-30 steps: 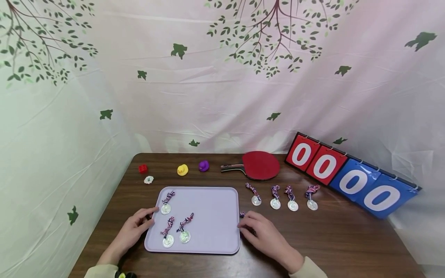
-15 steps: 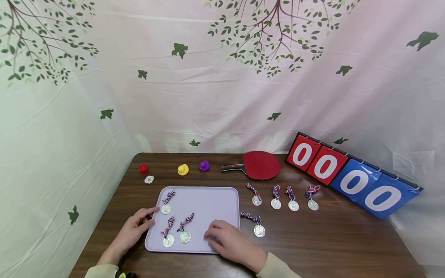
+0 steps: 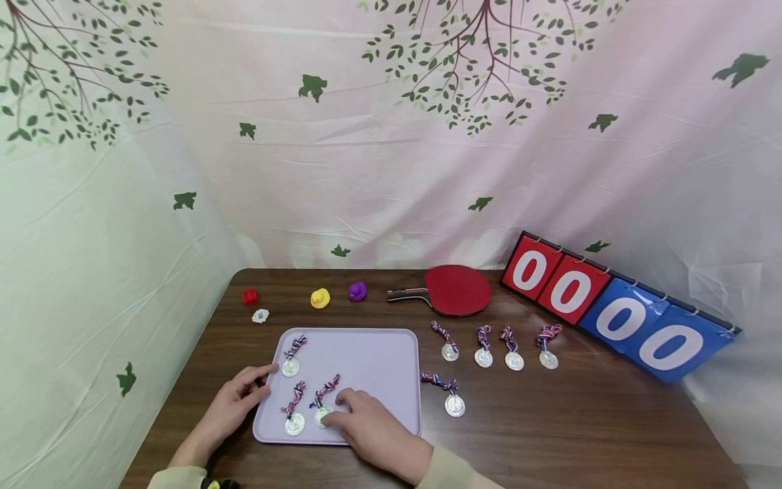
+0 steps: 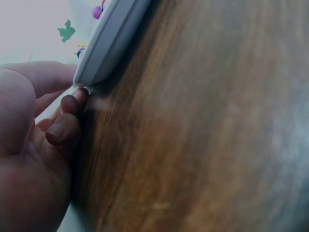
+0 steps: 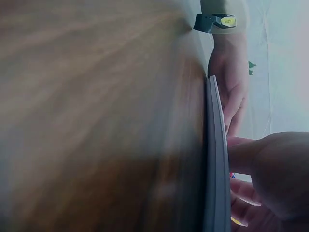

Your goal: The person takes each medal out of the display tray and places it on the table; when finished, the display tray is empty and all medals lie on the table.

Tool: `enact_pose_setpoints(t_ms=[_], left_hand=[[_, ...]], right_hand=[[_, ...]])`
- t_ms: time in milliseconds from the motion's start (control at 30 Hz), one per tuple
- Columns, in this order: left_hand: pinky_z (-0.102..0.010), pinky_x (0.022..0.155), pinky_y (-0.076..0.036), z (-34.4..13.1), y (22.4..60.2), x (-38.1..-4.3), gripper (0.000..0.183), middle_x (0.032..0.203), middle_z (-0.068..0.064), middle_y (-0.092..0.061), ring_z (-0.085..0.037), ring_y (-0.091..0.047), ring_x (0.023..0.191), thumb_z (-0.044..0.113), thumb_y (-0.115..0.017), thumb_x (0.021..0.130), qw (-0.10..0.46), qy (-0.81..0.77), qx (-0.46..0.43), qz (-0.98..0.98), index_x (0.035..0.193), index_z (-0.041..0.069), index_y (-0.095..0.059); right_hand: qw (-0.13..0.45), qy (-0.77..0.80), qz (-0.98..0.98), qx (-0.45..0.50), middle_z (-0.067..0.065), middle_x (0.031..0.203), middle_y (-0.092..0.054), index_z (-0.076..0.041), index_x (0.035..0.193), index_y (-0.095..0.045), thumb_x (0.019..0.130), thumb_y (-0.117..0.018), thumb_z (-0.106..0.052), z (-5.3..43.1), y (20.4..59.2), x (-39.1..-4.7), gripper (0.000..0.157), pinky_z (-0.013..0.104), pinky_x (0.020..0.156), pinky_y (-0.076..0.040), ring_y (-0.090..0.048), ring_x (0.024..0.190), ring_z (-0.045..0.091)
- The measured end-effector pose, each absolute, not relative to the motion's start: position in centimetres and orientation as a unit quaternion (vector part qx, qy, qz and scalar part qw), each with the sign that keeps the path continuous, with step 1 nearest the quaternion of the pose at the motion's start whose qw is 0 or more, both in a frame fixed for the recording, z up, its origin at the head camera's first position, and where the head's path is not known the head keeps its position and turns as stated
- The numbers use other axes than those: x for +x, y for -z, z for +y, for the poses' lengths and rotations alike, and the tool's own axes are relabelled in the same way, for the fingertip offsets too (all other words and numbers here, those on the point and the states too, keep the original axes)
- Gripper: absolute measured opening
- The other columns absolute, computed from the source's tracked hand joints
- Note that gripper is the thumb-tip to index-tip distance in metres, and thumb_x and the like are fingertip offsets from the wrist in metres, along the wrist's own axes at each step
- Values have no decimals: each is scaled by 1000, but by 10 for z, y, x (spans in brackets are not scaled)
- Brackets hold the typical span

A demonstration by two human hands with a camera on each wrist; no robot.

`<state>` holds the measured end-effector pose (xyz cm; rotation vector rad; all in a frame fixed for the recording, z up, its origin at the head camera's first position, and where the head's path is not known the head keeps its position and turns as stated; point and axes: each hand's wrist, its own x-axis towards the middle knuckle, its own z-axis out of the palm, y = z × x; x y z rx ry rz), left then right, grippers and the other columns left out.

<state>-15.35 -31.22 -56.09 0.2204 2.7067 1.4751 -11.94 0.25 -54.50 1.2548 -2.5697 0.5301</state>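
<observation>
On the lilac tray (image 3: 379, 339) lie three silver medals with knotted red, white and blue ribbons: a back-left medal (image 3: 290, 367), a front-left medal (image 3: 294, 424) and a middle medal (image 3: 322, 415). My left hand (image 3: 235, 401) holds the tray's left edge; in the left wrist view its thumb (image 4: 48, 77) meets the rim, with the other fingers bent below. Over the tray, my right hand (image 3: 375, 431) has its thumb overlapping the middle medal's disc. Its bent forefinger stands apart from the thumb, beside the ribbon.
Right of the tray lie a medal (image 3: 455, 405) and, behind it, a row of several more medals (image 3: 483, 357). A red table tennis bat (image 3: 458, 291), purple duck (image 3: 357, 291), yellow duck (image 3: 320, 299) and red brick (image 3: 250, 296) line the back. A flip scoreboard (image 3: 611, 309) stands right.
My right hand has moved left from the nearest medal beside the tray, across the tray to the middle medal. That beside-tray medal has come into full view. The left hand stays put.
</observation>
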Motion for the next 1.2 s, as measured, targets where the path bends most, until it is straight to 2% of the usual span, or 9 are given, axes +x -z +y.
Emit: enact_pose_setpoints(t_ms=[233,533,867,1000,1100,1200], left_hand=[[-24,71,-42,-312,562,-154,34,104,-4,-57,-14,-50,86,16,-64,92,24,-476,67,876,125,20,-62],[-24,70,-41,-312,562,-153,34,103,-4,-57,-15,-50,85,17,-65,91,22,-476,64,877,125,22,-62],[-24,70,-41,-311,560,-151,35,105,-4,-57,-15,-50,86,17,-65,91,22,-486,68,871,125,22,-62],[-24,71,-41,-310,559,-150,35,105,-4,-57,-16,-50,87,18,-64,92,27,-494,67,867,126,22,-62],[-24,71,-41,-310,558,-151,35,105,-4,-56,-16,-50,87,18,-64,92,31,-492,63,868,126,22,-61],[-24,72,-41,-311,558,-151,34,106,-4,-57,-16,-50,87,18,-64,92,32,-488,60,870,126,22,-62]], right_hand=[[104,-123,-886,434,2,116,-54,-35,120,-66,91,-56,-23,-6,540,-118,32,27,70,-44,-53,95,14],[98,-85,-894,430,1,121,-51,-38,131,-55,92,-56,-24,-16,540,-118,42,27,68,-45,-53,97,14],[115,-98,-895,419,0,108,-52,-34,118,-64,96,-53,-29,-26,541,-120,25,24,60,-38,-51,87,11],[122,-118,-893,417,-2,101,-49,-31,111,-67,90,-63,-25,-29,543,-121,23,21,59,-36,-48,83,9],[121,-159,-884,422,-3,97,-45,-26,108,-69,82,-71,-16,-31,545,-122,28,18,66,-38,-44,82,6],[114,-202,-874,428,-4,96,-42,-22,106,-70,77,-72,-8,-31,545,-123,33,14,75,-39,-43,83,4]])
